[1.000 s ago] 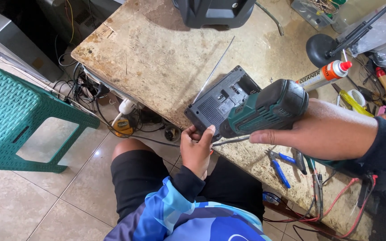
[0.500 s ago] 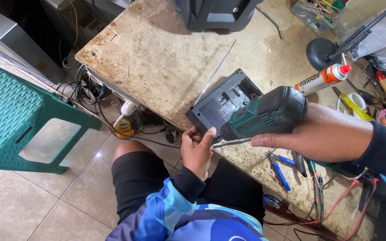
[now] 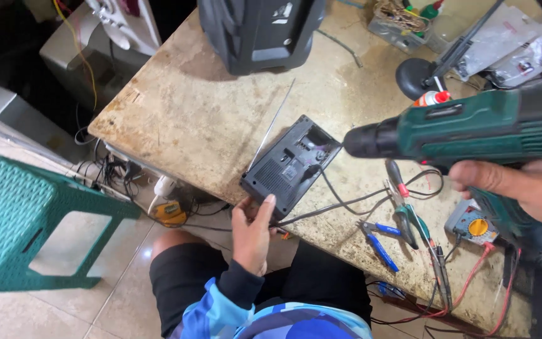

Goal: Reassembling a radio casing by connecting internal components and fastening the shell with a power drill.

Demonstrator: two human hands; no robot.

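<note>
Left hand (image 3: 253, 233) at the near edge of the table (image 3: 208, 125), fingers loosely curled, thumb and fingertips touching the near corner of the radio (image 3: 290, 164); more a steadying touch than a full grasp. Radio lying flat, back side up, black, slotted, tilted diagonally, its near corner just over the table edge. Thin metal antenna (image 3: 271, 125) running from its left side up across the tabletop. Black cable (image 3: 340, 202) trailing from under the radio toward the right.

Right hand (image 3: 528, 188) wrapped tight around the grip of the drill (image 3: 472, 129), thumb lying along the green body. Drill held level above the table, black chuck pointing left, its tip just beside the radio's far right corner; contact cannot be told.

Below the drill, on the table: blue-handled pliers (image 3: 381, 242), a green-and-red-handled tool (image 3: 406, 210), thin probes with red and black leads (image 3: 472, 282), and a small meter (image 3: 472, 225) with a yellow dial, partly under the right hand. Behind the drill, a red-capped can (image 3: 433, 98) and a black round lamp base (image 3: 416, 78). At the far edge, a large black speaker (image 3: 258, 31); to its right a clear tray of wire bits (image 3: 399, 22) and plastic bags (image 3: 509, 44).

Left of the table, a teal plastic stool (image 3: 26, 220) on tiled floor. Under the table edge, tangled cords and a yellow-orange gadget (image 3: 170, 213). Bottom of view: black shorts and a blue patterned sleeve (image 3: 233, 301).
</note>
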